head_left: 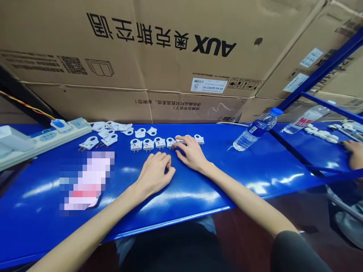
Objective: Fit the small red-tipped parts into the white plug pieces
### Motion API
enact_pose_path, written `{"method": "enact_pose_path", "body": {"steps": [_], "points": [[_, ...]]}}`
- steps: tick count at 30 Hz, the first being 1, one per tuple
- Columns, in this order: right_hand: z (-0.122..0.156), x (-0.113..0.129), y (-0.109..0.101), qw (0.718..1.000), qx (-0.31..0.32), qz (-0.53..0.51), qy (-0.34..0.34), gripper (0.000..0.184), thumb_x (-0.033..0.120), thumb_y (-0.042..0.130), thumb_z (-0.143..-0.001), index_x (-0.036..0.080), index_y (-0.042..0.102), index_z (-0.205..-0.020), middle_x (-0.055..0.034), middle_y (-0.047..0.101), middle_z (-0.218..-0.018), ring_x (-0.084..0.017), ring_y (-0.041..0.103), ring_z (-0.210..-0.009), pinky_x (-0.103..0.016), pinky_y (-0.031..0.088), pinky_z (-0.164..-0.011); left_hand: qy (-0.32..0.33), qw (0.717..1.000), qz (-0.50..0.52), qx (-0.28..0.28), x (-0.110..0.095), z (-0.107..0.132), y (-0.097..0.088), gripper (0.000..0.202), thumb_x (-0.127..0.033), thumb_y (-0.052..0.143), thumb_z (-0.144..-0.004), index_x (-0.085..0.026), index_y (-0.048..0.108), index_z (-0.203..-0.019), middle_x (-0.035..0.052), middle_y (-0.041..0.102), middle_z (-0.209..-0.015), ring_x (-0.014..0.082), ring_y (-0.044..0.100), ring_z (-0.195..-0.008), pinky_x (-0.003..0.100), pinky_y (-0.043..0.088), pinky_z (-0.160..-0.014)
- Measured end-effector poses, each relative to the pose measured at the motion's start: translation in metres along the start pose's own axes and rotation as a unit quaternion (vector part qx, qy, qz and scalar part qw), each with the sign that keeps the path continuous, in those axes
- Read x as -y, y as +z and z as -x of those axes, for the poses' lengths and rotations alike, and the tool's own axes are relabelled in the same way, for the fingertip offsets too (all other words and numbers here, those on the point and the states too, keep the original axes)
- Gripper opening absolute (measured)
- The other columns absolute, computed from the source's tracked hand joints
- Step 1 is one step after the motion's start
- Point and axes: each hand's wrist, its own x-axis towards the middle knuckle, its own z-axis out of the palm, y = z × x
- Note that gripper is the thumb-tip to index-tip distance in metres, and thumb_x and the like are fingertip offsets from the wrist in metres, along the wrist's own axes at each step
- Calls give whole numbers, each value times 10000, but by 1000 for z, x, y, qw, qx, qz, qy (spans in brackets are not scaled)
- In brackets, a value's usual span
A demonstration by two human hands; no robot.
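Several small white plug parts stand in a row on the blue table, with more lying loose to the left behind them. My right hand lies on the table with its fingers stretched flat, the fingertips touching the plugs at the right end of the row. My left hand rests on the table just in front of the row, fingers curled loosely under, touching no plug; nothing shows in it.
A white power strip with a blue plug in it lies at the far left. A water bottle lies on its side at the right. Large cardboard boxes wall the back. Another person's hand works at the neighbouring table with more white parts.
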Motion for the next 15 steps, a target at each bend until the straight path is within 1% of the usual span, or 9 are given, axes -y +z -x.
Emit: {"method": "enact_pose_path", "body": {"steps": [2,4,5,7,9,11,15], "points": [[1,0,0,1000,5,2,6,313,249,555,-1020,229,680,-1306,-120,597,-1475,-304,535,-1324,-518,437,-1135,-28,999,-10,-28,3,-1,1,123,-212,484,-923,-233,518,-807,46,636,-823,259,597,-833,416,439,-773],[1,0,0,1000,10,3,8,338,258,543,-1026,232,667,-1340,-125,589,-1481,-308,536,-1322,-525,446,-1126,-62,995,-14,-72,7,-2,1,101,-247,484,-958,-219,578,-938,76,660,-918,279,623,-908,419,464,-807],[2,0,0,1000,11,5,8,348,260,537,-1029,234,661,-1354,-127,585,-1485,-312,535,-1324,-531,447,-1125,-76,992,-17,-94,10,-3,1,133,-270,490,-971,-208,597,-1020,94,665,-969,292,630,-956,423,475,-835],[3,1,-1,1000,15,6,4,367,255,531,-1029,235,649,-1376,-133,576,-1494,-319,529,-1336,-549,446,-1128,-91,988,-32,-120,16,-4,0,267,-318,494,-991,-181,596,-1197,135,659,-1077,328,622,-1053,446,487,-893],[3,4,-2,1000,22,5,-1,390,244,535,-1024,237,631,-1402,-141,570,-1501,-324,523,-1350,-563,440,-1139,-96,986,-58,-123,21,-6,-1,367,-346,467,-1013,-162,573,-1311,163,642,-1138,362,604,-1094,478,494,-915],[4,6,-3,1000,26,4,-5,404,236,541,-1020,243,619,-1416,-141,567,-1502,-322,522,-1357,-563,439,-1149,-93,986,-81,-109,26,-8,-2,396,-347,430,-1029,-163,574,-1349,171,632,-1143,378,595,-1090,499,498,-912],[5,11,-5,1000,23,4,-10,391,238,555,-1018,251,628,-1401,-128,569,-1498,-316,526,-1354,-548,439,-1157,-87,988,-84,-93,33,-9,-1,340,-301,418,-1024,-187,628,-1266,164,628,-1110,374,591,-1067,506,498,-895]]}}
